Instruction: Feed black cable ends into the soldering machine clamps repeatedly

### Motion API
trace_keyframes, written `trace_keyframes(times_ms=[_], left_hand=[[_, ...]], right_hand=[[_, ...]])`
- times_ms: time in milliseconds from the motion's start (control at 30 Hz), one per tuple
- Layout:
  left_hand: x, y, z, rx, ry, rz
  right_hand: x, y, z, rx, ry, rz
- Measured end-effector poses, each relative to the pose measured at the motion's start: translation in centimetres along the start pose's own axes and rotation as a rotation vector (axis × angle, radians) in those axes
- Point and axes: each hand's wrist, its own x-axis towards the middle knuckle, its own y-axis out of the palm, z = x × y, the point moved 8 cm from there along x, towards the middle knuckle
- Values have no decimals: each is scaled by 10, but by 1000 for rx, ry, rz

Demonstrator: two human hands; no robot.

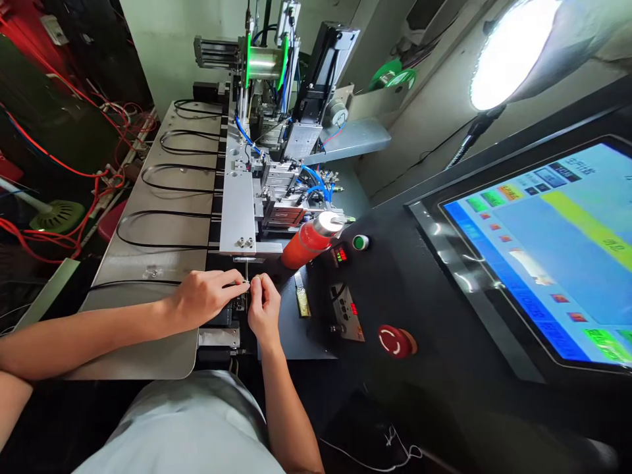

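My left hand reaches over the metal plate, its thumb and forefinger pinched together at the end of a black cable that runs beneath the palm. Close beside it, my right hand is closed in a pinch with the fingers curled; whatever lies between its fingertips is too small to make out. Both sets of fingertips nearly meet above a small metal fixture on the machine's track. Several looped black cables lie in a row farther up the plate, their ends set in the track.
An orange-red bottle stands just beyond my right hand. Behind it rises machinery with a green-flanged wire spool. To the right are a red emergency stop button, a green button, a touchscreen and a bright lamp.
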Motion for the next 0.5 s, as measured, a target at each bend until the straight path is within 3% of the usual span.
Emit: trace_keyframes(times_ms=[133,267,400,500], left_hand=[[1,3,-9,123,124,2],[2,8,4,-16,69,178],[0,9,29,-187,-187,385],[-2,12,33,-130,-237,465]], right_hand=[[-2,2,-4,37,46,-12],[-5,-10,-1,-50,56,-67],[-8,-25,31,-505,-175,-32],[-12,-17,49,-801,-357,90]])
